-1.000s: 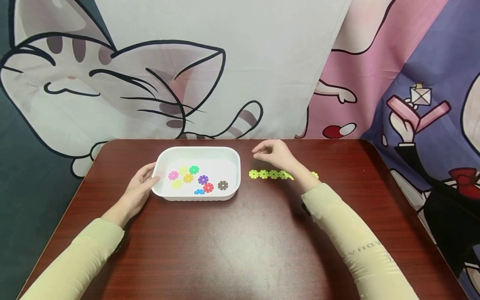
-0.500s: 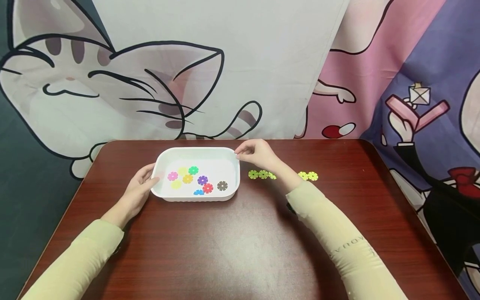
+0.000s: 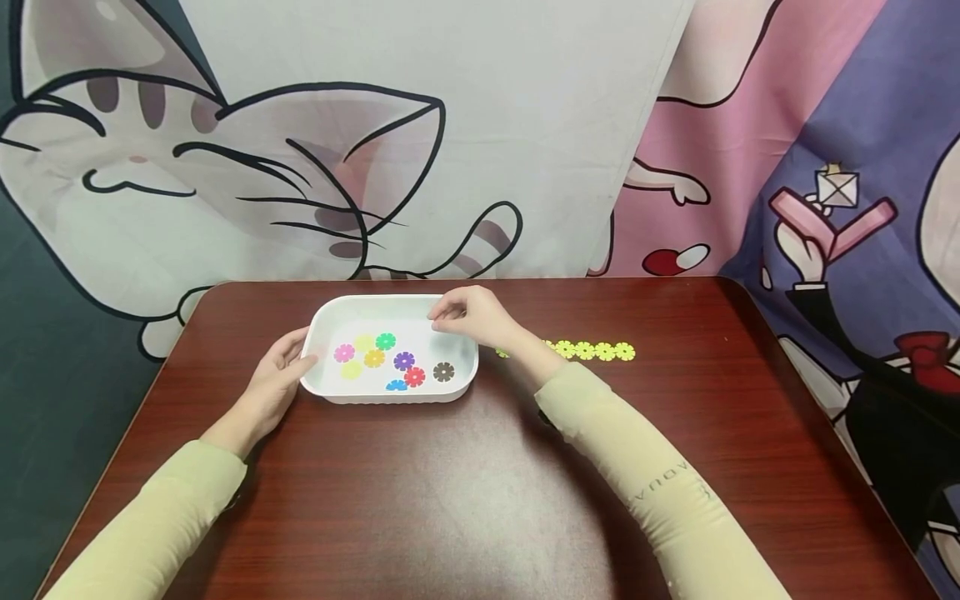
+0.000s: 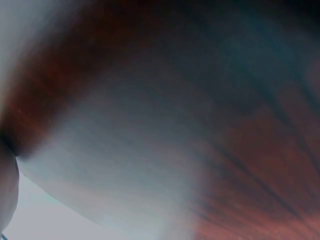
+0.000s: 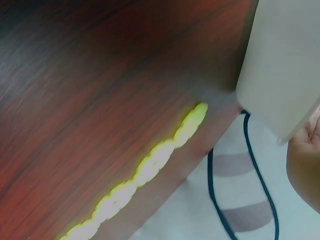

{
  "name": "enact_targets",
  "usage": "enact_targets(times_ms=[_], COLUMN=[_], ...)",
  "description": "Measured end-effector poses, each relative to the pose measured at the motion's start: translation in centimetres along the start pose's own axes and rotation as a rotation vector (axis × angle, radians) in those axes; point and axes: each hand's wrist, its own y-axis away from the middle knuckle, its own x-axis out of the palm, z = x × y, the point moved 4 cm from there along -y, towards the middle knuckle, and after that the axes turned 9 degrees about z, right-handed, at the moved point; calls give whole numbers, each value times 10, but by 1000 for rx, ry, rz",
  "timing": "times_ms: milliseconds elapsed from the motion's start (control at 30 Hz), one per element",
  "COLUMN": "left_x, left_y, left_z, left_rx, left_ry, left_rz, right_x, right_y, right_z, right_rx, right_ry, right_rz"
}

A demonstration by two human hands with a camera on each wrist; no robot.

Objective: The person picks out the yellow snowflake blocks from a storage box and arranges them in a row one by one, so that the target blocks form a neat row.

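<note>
The white plastic tray [image 3: 390, 397] stands on the table. My left hand [image 3: 274, 379] grips its left end, thumb over the rim and fingers outside. In the tray lie several flower-shaped plastic discs, among them a green disc [image 3: 386, 342], a purple disc [image 3: 403, 361], a red disc [image 3: 414, 377] and a dark brown disc [image 3: 443, 372]. My right hand [image 3: 476, 317] hovers over the tray's right end, fingers bent towards the thumb, with nothing visible between them. Right of the tray runs a row of yellow-green discs [image 3: 585, 351], partly behind my right wrist.
Dark reddish-brown wood makes up the table [image 3: 420, 500]. Behind its far edge hangs a printed cartoon cloth [image 3: 570, 167]. In the right wrist view the row of discs [image 5: 150, 165] lies near the table's edge. The left wrist view is blurred.
My right hand has moved left from above the row of yellow-green discs to over the tray's right end. My left hand and the tray have stayed put.
</note>
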Motion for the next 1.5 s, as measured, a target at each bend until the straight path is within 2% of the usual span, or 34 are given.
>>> enact_targets(times_ms=[267, 500, 733, 1100, 1500], left_x=[0, 0, 1, 0, 0], left_y=[0, 0, -1, 0, 0], left_z=[1, 0, -1, 0, 0], left_rx=[12, -20, -32, -7, 2], left_ry=[-3, -9, -17, -11, -4], left_rz=[9, 2, 5, 8, 13], right_x=[23, 41, 59, 84, 99], right_y=[-14, -24, -35, -48, -57], right_z=[9, 15, 22, 29, 42], right_rx=[-5, 12, -11, -8, -8], right_ry=[-6, -31, -55, -37, 62], right_rz=[47, 70, 87, 122, 161])
